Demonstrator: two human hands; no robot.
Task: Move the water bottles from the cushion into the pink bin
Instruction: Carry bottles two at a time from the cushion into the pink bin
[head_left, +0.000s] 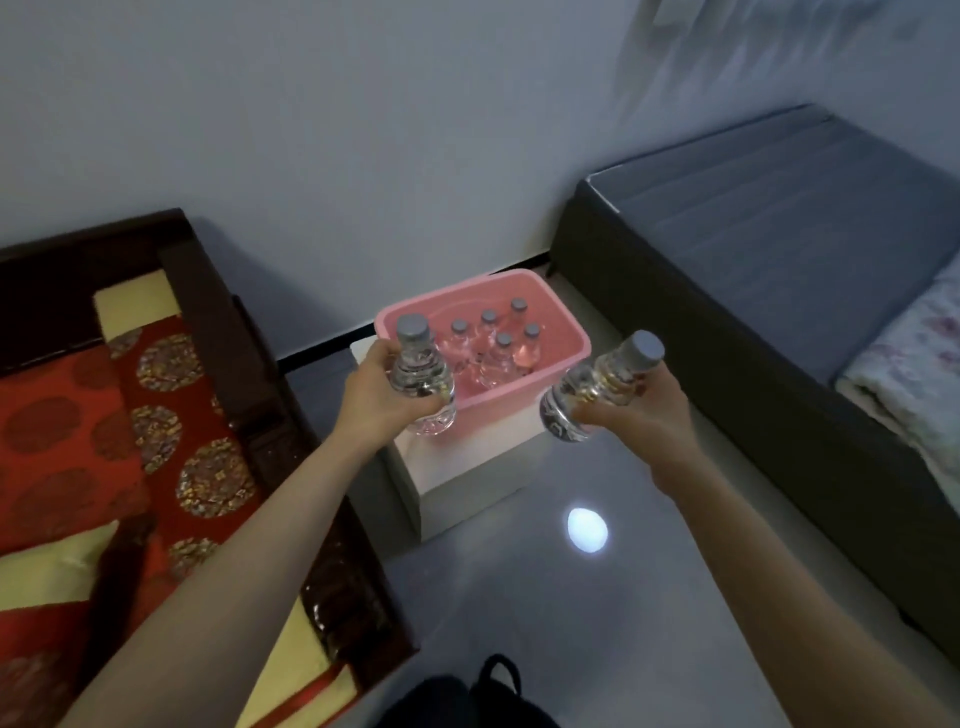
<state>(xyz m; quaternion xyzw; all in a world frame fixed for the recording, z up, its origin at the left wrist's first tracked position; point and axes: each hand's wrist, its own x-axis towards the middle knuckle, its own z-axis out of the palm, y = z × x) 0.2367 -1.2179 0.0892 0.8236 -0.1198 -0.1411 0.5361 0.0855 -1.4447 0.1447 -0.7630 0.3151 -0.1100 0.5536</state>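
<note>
each hand (382, 387) (641, 410) holds a bottle (423, 384) (597, 387) near the pink bin (561, 332).

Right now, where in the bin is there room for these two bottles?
Bare room shows at the bin's left end, between its left wall and the five standing bottles, partly hidden by the left bottle in the left hand. Centre and right are crowded. The right hand holds the right bottle.

centre: bin (566, 332) on box (467, 457) by wall (363, 156) | in bin: five bottles (503, 353) upright | left of bin: cushion (171, 415) | right of bin: bed (779, 234) | before bin: left bottle (423, 384) in left hand (379, 392), right bottle (597, 389) in right hand (644, 410)
</note>
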